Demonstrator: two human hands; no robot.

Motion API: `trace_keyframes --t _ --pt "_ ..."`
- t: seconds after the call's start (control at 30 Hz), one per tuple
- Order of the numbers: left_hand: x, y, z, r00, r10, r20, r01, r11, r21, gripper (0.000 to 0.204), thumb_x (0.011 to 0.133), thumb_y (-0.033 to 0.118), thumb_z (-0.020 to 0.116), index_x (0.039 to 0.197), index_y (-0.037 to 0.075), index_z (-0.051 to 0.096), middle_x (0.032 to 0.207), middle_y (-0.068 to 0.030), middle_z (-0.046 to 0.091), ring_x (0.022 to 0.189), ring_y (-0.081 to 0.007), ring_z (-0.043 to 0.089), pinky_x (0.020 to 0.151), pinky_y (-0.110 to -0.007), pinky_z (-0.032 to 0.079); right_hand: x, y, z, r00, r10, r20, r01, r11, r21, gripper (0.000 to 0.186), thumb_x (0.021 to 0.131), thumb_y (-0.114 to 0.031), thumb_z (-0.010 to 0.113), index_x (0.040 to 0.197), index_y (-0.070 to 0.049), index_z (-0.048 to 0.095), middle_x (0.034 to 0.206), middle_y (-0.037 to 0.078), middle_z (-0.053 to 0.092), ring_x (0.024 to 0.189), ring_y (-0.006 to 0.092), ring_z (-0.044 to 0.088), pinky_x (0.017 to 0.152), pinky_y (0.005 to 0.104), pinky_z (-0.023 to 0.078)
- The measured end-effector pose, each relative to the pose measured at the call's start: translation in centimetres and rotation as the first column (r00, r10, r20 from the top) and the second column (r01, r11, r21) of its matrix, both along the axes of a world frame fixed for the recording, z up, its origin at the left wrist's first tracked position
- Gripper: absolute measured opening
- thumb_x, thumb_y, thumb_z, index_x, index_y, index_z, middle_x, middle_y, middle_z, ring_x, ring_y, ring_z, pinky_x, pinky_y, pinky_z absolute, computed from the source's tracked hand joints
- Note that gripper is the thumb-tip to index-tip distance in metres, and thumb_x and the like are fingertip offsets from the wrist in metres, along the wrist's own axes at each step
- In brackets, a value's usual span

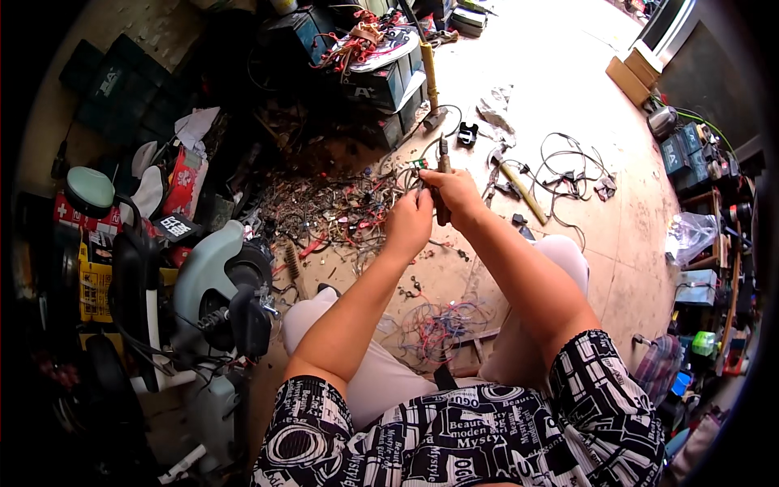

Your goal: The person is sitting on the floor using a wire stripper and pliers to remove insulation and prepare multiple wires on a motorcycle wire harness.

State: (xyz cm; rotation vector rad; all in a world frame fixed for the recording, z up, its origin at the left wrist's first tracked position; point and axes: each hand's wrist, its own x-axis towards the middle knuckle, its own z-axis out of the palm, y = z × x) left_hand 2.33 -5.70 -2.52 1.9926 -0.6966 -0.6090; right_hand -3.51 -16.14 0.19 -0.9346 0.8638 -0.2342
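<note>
My right hand (458, 195) is closed round a dark brown rod-like tool (443, 148), held upright in the picture with a narrower upper end. My left hand (410, 219) is just left of it, fingers curled and thumb up, gripping what looks like thin dark cable (410, 174); my fingers hide most of it. A small green piece (419, 163) shows by my fingertips, too small to make out. Beyond my hands lie a black plastic part (467, 134) and a hammer-like tool (434, 119) on the floor.
Scrap wires (341, 207) cover the floor ahead. A long yellow-handled tool (523, 195) lies right among looped cables (572, 174). Stacked batteries (373, 85) stand at the back, a grey-green scooter (203, 276) at my left, cluttered shelving (702, 243) at my right. Tangled wires (438, 329) lie between my legs.
</note>
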Motion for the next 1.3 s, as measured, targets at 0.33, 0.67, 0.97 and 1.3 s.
trace_keyframes --t 0.33,0.67,0.97,1.3 --pt "-2.3 -1.5 -1.4 0.998 0.052 0.029 -0.052 0.999 0.009 0.033 0.094 0.028 0.042 0.093 -0.002 0.057 0.089 -0.0269 0.061 0.087 -0.0440 0.058 0.075 -0.047 0.045 0.9 -0.5 -4.9 0.957 -0.290 -0.025 0.291 0.951 0.105 0.015 0.078 -0.007 0.068 0.067 0.001 0.060 0.063 0.007 0.058 0.051 0.0166 0.052 0.044 0.0333 0.040" --pt "-1.4 -1.3 -3.7 0.994 0.076 -0.078 -0.079 0.996 -0.032 0.033 0.095 0.029 0.043 0.093 -0.001 0.057 0.080 -0.0172 0.062 0.073 -0.0293 0.059 0.066 -0.040 0.046 -0.2 -1.0 -3.1 0.988 -0.148 -0.041 0.152 0.984 0.097 0.018 0.080 -0.012 0.070 0.067 -0.003 0.061 0.061 0.005 0.056 0.048 0.0137 0.049 0.044 0.0297 0.037" --pt "-0.1 -0.7 0.2 1.000 -0.028 -0.012 0.026 0.991 -0.132 0.030 0.095 0.028 0.046 0.091 0.001 0.059 0.079 -0.0147 0.065 0.071 -0.0286 0.063 0.065 -0.038 0.047 -0.8 -1.5 -1.5 0.997 0.071 0.024 -0.073 0.995 0.073 0.022 0.083 -0.018 0.069 0.067 -0.006 0.059 0.059 0.002 0.054 0.047 0.0113 0.045 0.044 0.0258 0.036" --pt "-1.0 -1.9 -2.6 0.992 0.041 0.117 -0.046 0.998 0.038 0.034 0.094 0.030 0.046 0.083 -0.001 0.056 0.073 -0.0186 0.060 0.065 -0.0301 0.058 0.061 -0.040 0.044 0.7 -0.3 -5.1 0.984 -0.176 0.020 0.177 0.980 -0.088 0.017 0.083 -0.012 0.063 0.068 -0.005 0.058 0.062 0.001 0.055 0.053 0.0114 0.049 0.048 0.0290 0.039"
